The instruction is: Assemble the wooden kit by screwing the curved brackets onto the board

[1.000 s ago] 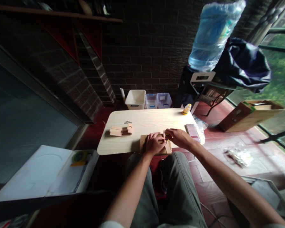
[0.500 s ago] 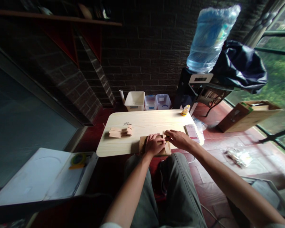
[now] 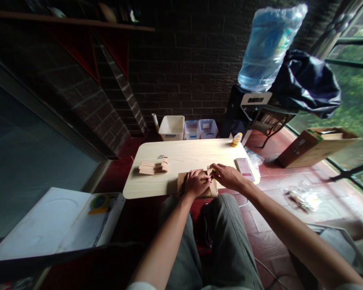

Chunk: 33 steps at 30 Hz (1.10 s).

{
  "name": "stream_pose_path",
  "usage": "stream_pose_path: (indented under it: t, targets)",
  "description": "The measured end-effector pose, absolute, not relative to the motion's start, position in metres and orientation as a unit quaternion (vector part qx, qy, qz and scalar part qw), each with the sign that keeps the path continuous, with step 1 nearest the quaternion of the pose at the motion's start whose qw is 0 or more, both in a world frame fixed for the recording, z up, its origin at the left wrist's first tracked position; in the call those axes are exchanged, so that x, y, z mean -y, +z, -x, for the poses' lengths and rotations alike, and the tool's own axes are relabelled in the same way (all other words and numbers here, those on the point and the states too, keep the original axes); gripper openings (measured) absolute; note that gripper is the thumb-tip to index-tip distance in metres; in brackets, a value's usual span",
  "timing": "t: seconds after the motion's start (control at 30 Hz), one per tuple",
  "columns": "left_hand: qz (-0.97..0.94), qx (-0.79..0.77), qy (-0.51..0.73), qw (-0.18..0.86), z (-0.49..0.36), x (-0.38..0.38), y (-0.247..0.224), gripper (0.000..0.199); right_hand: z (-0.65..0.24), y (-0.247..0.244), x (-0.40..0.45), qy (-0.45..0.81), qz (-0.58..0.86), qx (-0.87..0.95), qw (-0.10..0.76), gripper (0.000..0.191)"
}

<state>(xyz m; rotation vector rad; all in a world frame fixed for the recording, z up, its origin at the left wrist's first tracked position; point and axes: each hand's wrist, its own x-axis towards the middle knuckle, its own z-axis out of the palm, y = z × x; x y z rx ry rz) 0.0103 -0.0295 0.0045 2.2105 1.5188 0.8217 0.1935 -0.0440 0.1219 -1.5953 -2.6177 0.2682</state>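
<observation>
A light wooden assembly lies at the near edge of the small table. My left hand is laid over it, gripping it, with thumb and forefinger pointing at a small dark fastener near its right end. My right hand is closed around a small screwdriver with a yellow and black handle, held over that same spot. The fingers partly hide the tool and its tip. To the left on the table are several pinkish wooden parts, and behind them a little group of dark screws.
A yellow-capped bottle stands at the far right of the pale table. A flat, box-like item lies at the right edge. Plastic bins stand behind the table. A white open case is at left, a cardboard box at right.
My right hand has turned slightly around the screwdriver, and more of its yellow handle shows. My left hand and the wooden assembly stay in place.
</observation>
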Motion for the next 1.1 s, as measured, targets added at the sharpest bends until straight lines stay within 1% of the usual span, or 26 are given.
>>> stream_pose_path:
  t: [0.13, 0.33, 0.5, 0.67, 0.87, 1.0, 1.1]
  targets:
    - [-0.778, -0.535, 0.284, 0.167, -0.0104, 0.0297, 0.0054, 0.014, -0.1935, 0.1217, 0.0453, 0.089, 0.505, 0.858, 0.024, 0.032]
    - [-0.779, -0.532, 0.286, 0.166, -0.0103, 0.0289, 0.0029, 0.014, -0.1932, 0.1198, 0.0416, 0.078, 0.503, 0.860, 0.027, 0.025]
    - [-0.777, -0.538, 0.286, 0.161, -0.0111, 0.0286, 0.0027, 0.015, -0.1964, 0.1204, 0.0399, 0.091, 0.512, 0.853, 0.032, 0.025]
    - [-0.781, -0.534, 0.283, 0.158, -0.0110, 0.0296, 0.0039, 0.014, -0.1974, 0.1219, 0.0437, 0.102, 0.496, 0.861, 0.047, 0.032]
    - [-0.777, -0.538, 0.284, 0.164, -0.0110, 0.0299, 0.0050, 0.015, -0.1957, 0.1227, 0.0425, 0.089, 0.494, 0.865, 0.033, 0.023]
    - [-0.774, -0.541, 0.283, 0.168, -0.0109, 0.0298, 0.0053, 0.015, -0.1957, 0.1216, 0.0394, 0.083, 0.511, 0.855, 0.021, 0.023]
    - [-0.775, -0.539, 0.282, 0.170, -0.0105, 0.0297, 0.0048, 0.015, -0.1956, 0.1223, 0.0400, 0.089, 0.509, 0.855, 0.032, 0.025]
